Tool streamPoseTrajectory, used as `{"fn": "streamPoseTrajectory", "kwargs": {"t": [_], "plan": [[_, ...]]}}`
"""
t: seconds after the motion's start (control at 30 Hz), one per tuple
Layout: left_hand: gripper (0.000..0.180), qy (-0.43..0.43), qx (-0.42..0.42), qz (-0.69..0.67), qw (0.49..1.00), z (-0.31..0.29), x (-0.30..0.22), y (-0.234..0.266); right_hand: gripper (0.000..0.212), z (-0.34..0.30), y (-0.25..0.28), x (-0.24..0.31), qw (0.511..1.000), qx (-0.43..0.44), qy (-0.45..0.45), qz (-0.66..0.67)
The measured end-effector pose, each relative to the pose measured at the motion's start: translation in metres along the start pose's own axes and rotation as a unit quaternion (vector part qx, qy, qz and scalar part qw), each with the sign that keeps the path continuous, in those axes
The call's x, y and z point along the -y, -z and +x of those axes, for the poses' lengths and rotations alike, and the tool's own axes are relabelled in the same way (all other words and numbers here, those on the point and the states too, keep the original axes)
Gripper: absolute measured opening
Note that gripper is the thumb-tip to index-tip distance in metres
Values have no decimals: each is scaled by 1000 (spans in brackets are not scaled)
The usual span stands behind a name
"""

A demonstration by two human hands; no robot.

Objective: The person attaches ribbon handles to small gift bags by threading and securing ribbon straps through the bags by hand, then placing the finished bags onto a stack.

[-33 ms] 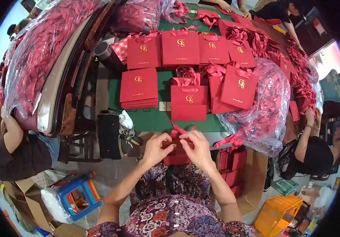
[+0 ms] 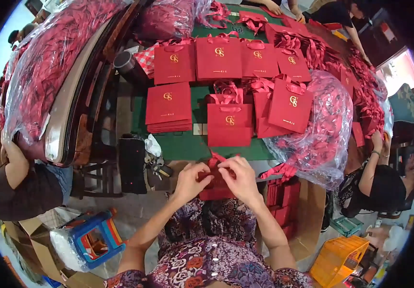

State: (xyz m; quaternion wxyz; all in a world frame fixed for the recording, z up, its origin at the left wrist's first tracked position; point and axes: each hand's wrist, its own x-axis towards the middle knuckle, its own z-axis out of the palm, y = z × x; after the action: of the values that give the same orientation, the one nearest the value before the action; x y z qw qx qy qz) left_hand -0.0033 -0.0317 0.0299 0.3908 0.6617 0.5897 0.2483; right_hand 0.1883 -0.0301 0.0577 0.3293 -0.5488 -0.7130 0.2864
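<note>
A red paper gift bag point(image 2: 215, 193) rests at my lap, just below the table's front edge. My left hand point(image 2: 193, 181) is closed at its left side, thumb and fingers curled together. My right hand point(image 2: 238, 178) pinches at the upper right of the bag. Between the two hands a red ribbon point(image 2: 216, 158) rises toward the table, and both hands appear to grip it. Fingers cover most of the ribbon, so its path through the bag is hidden. Straight ahead on the green tabletop point(image 2: 183, 147) stands a red bag with ribbon handles point(image 2: 229, 122).
More red bags point(image 2: 219, 58) stand in stacks behind. A plastic sack of ribboned bags point(image 2: 329, 129) bulges over the table's right edge. A dark tumbler point(image 2: 131, 67) stands left. A cardboard box point(image 2: 308, 216), an orange crate point(image 2: 337, 261) and a blue stool point(image 2: 98, 242) flank me. Co-workers sit both sides.
The ribbon between my hands has shifted slightly, and its loose end near my right fingertips shows less. Both hands stay in nearly the same place.
</note>
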Motion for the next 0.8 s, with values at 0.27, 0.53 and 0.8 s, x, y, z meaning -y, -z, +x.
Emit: {"fn": "streamPoseTrajectory", "kwargs": {"t": [0.27,0.53,0.8], "plan": [[17,-217,-73,-21,973,-3,5,-13,21,25,3,-28,973,227,-38,3],[17,-207,-87,-11,974,7,0,-8,24,39,-13,-39,968,203,-99,107],[20,-84,-40,-8,996,17,22,-9,20,50,-22,-48,988,-13,-72,138]]}}
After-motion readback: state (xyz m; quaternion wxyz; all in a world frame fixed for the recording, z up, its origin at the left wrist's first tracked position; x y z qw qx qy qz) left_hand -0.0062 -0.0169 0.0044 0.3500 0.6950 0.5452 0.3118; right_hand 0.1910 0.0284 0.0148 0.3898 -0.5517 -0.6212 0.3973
